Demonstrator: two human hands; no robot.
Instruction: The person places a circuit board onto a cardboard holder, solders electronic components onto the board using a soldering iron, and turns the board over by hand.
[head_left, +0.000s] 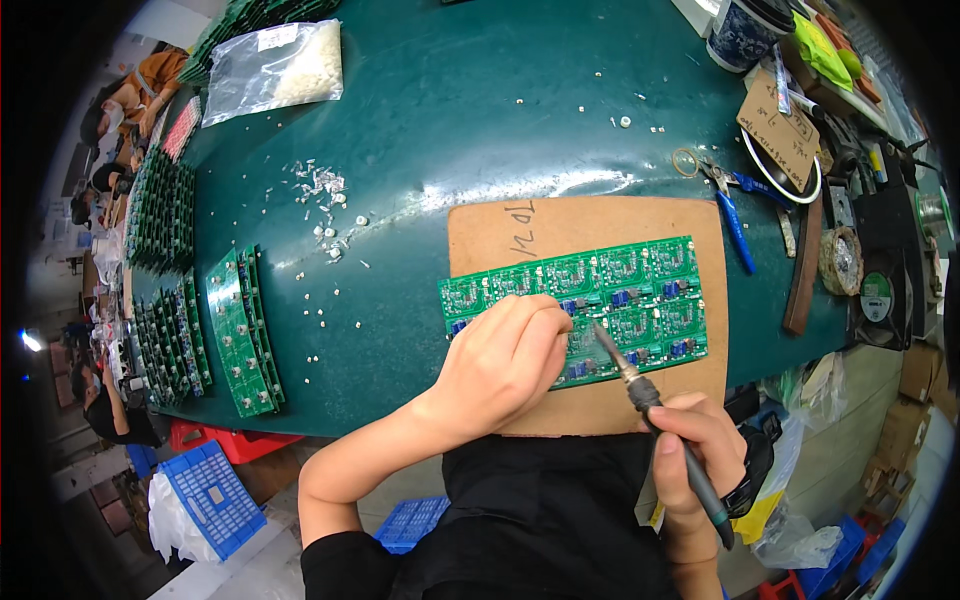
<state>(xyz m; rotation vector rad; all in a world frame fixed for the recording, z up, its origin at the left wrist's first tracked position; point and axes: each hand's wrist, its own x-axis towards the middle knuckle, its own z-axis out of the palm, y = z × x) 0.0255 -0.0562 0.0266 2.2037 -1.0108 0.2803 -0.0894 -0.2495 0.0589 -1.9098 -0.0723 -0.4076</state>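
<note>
A green circuit board panel [622, 268] lies slightly tilted on a brown cardboard sheet [600, 218]. It carries repeated units with small blue parts. My right hand [700, 450] grips a soldering iron [644, 392] with a dark handle, its metal tip down at the middle of the panel. My left hand [508, 355] is closed over the panel's left half, with thumb and forefinger pinched close to the iron's tip. What those fingers hold, if anything, is hidden. Part of the panel's lower left is covered by this hand.
More board panels [240, 335] stand stacked at the left. Small white parts and clippings [325, 185] lie scattered on the green table mat [420, 130]. A plastic bag of white pieces [290, 70] is at the far left. Blue-handled cutters [733, 215] and a dark cup [745, 35] are at right.
</note>
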